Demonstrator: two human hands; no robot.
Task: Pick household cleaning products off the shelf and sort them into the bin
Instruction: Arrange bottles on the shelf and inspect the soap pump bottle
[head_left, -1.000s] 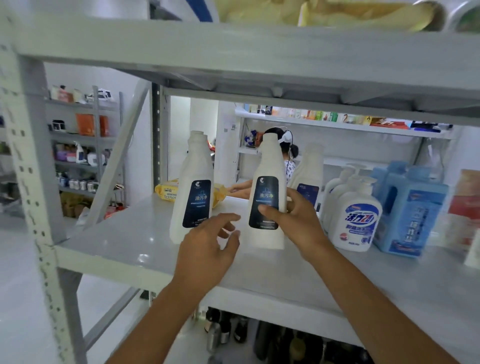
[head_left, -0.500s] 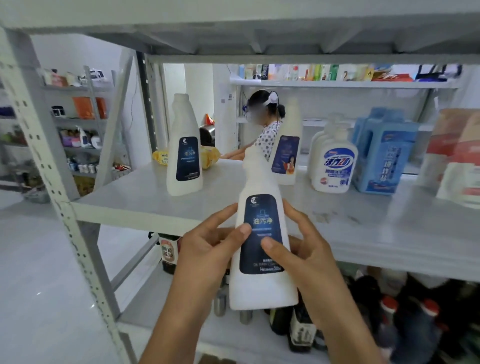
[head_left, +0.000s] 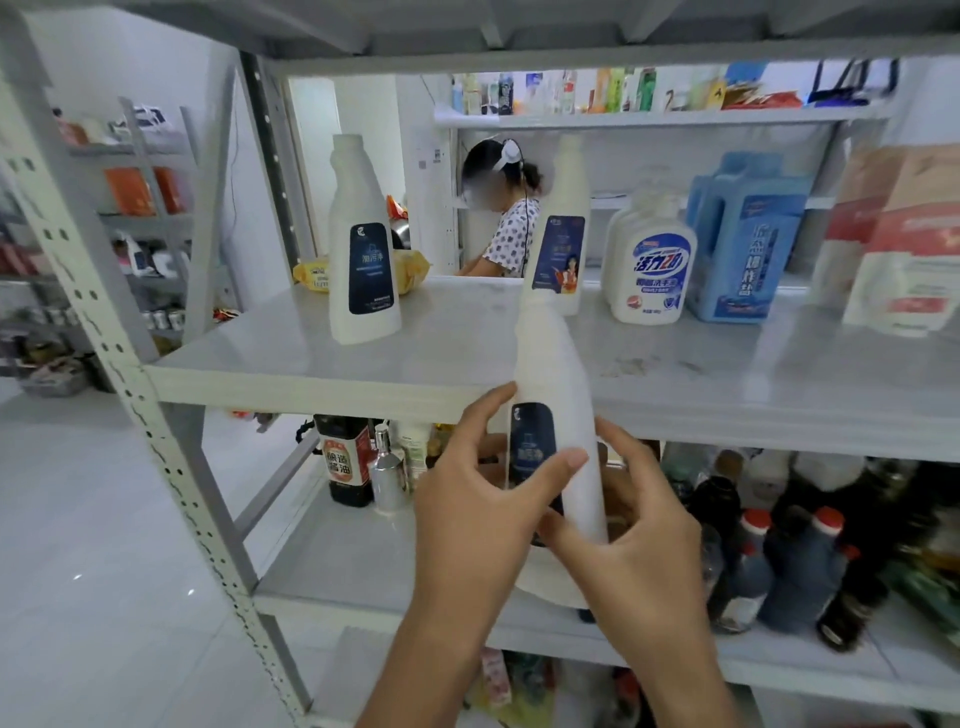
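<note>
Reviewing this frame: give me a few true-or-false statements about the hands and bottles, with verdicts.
1. The left hand and the right hand both grip the held bottle. True.
2. The held bottle stands on the shelf. False: it is in the air in front of the shelf's edge.
3. Another white bottle stands upright on the shelf. True.
4. The blue jugs lie on their sides. False: they stand upright.
</note>
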